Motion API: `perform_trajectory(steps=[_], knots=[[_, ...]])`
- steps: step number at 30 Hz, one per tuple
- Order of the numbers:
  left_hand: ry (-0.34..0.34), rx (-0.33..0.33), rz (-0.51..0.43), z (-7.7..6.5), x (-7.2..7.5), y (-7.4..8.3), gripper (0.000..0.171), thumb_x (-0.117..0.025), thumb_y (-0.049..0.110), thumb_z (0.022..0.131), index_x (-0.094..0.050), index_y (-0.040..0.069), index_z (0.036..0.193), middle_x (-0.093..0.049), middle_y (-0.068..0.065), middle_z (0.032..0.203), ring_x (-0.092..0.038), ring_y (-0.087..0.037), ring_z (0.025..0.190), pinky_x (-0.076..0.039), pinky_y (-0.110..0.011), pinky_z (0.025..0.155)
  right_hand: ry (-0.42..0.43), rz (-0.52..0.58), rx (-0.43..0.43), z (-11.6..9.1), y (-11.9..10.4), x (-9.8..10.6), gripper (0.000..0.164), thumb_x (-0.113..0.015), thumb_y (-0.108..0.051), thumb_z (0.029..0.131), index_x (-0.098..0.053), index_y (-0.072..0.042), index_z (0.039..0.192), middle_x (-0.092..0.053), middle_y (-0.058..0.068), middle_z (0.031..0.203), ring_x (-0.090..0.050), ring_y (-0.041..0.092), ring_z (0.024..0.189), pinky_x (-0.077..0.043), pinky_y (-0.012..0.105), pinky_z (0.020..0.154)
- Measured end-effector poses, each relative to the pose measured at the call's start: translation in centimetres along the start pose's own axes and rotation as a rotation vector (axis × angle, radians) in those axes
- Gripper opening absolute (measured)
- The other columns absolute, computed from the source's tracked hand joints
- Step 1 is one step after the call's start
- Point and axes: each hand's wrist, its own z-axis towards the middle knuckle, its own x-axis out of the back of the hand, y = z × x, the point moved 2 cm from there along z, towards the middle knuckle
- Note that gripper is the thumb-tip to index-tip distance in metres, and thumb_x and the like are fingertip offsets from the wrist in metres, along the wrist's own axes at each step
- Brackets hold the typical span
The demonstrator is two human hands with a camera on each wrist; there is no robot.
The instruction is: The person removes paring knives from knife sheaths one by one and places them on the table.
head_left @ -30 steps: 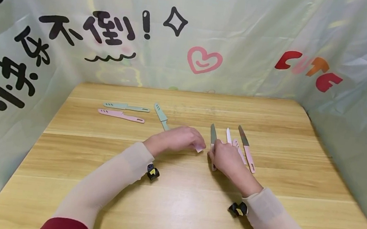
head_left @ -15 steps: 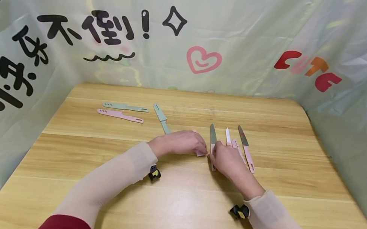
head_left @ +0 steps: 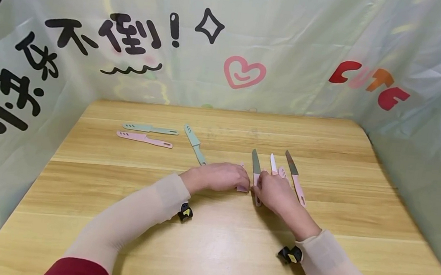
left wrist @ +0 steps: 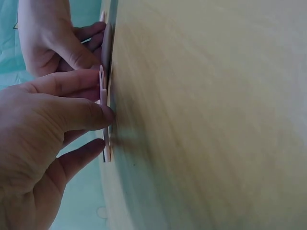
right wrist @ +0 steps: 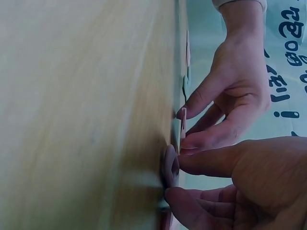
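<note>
My left hand (head_left: 220,176) pinches a pink knife sheath (head_left: 242,189) between thumb and fingers, low over the table. Close to its right, my right hand (head_left: 277,193) grips the handle of a pink-handled knife (head_left: 256,162) whose grey blade points away from me. In the left wrist view the sheath (left wrist: 104,120) shows edge-on, with the right hand (left wrist: 43,38) just beyond it. The right wrist view shows the thumb and fingers at the looped end of the knife handle (right wrist: 171,165). Fingers hide part of both things.
Right of my hands lie a small white-bladed knife (head_left: 274,162), a pink sheath (head_left: 282,172) and a grey-bladed knife with a pink handle (head_left: 299,190). Farther left are two green sheathed knives, one lying crosswise (head_left: 150,128) and one slanted (head_left: 194,141), and a pink sheathed knife (head_left: 144,139).
My left hand has moved slightly right and toward me with the sheath, which has swung more in line with the knife. The right hand has barely shifted on the handle.
</note>
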Motion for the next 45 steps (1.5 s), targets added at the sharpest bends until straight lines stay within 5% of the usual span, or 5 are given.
perform_trajectory(steps=[7,19,32,39,45], knots=[[-0.006,0.018,-0.031,0.0,-0.3,0.2,0.024,-0.057,0.009,0.1,-0.072,0.016,0.117,-0.067,0.006,0.121,-0.058,-0.005,0.115,-0.039,-0.014,0.103,-0.012,-0.005,-0.001,0.1,0.0,0.0,0.022,-0.067,-0.025,0.093,-0.063,-0.003,0.093,-0.061,0.007,0.076,-0.061,0.026,0.071,-0.051,0.049,0.072],[0.023,0.045,-0.003,-0.4,-0.7,0.5,0.027,-0.058,0.019,0.1,-0.067,0.013,0.125,-0.062,-0.002,0.13,-0.054,-0.014,0.124,-0.035,-0.021,0.11,-0.03,0.01,-0.011,0.0,0.2,-0.2,0.023,-0.068,-0.026,0.093,-0.063,-0.004,0.097,-0.062,0.007,0.076,-0.062,0.026,0.072,-0.05,0.052,0.079],[0.121,0.082,0.046,-2.8,0.8,-0.7,0.027,-0.061,0.02,0.099,-0.068,0.011,0.124,-0.064,-0.002,0.128,-0.054,-0.018,0.124,-0.036,-0.026,0.111,-0.036,0.005,-0.015,-0.1,0.0,-0.2,0.022,-0.067,-0.028,0.094,-0.062,-0.006,0.091,-0.057,0.002,0.067,-0.055,0.021,0.061,-0.049,0.044,0.066],[0.136,0.192,0.012,-4.6,1.5,-1.9,0.029,-0.061,0.021,0.099,-0.066,0.012,0.126,-0.063,-0.002,0.129,-0.053,-0.017,0.125,-0.038,-0.029,0.11,-0.034,-0.003,-0.017,-0.1,-0.1,-0.1,0.022,-0.066,-0.029,0.094,-0.061,-0.008,0.089,-0.054,0.002,0.066,-0.053,0.02,0.062,-0.048,0.044,0.067],[0.15,0.212,0.003,-6.1,1.7,-3.1,0.028,-0.063,0.016,0.097,-0.066,0.009,0.124,-0.063,-0.004,0.127,-0.053,-0.02,0.124,-0.039,-0.033,0.11,0.022,-0.021,0.006,-0.2,-0.4,0.1,0.024,-0.065,-0.029,0.095,-0.059,-0.007,0.088,-0.054,0.002,0.067,-0.054,0.02,0.064,-0.049,0.043,0.064]])
